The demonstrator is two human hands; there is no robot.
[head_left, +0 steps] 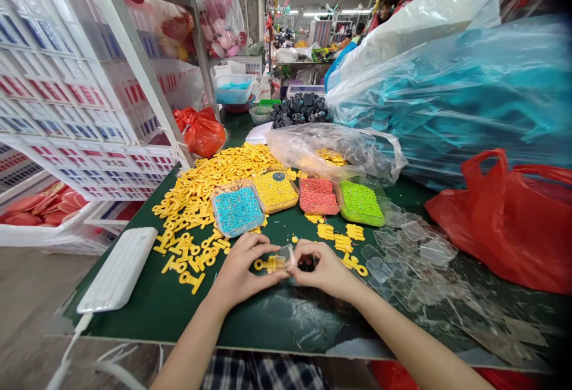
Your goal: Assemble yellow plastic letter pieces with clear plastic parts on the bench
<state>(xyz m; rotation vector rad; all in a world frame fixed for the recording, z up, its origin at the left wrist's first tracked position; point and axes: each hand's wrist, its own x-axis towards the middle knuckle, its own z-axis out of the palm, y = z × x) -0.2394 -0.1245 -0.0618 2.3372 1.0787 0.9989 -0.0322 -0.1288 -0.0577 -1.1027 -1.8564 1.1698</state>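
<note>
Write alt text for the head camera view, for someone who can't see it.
Two hands, left hand and right hand, hold a yellow plastic piece over a green table. Behind sit four trays of beads, a yellow pile and clear covers.

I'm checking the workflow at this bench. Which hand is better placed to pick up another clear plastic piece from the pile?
Probably the right hand: the clear plastic pieces lie just beyond it on that side. The left hand pinches the yellow key-shaped part, with the loose yellow parts on its side.
</note>
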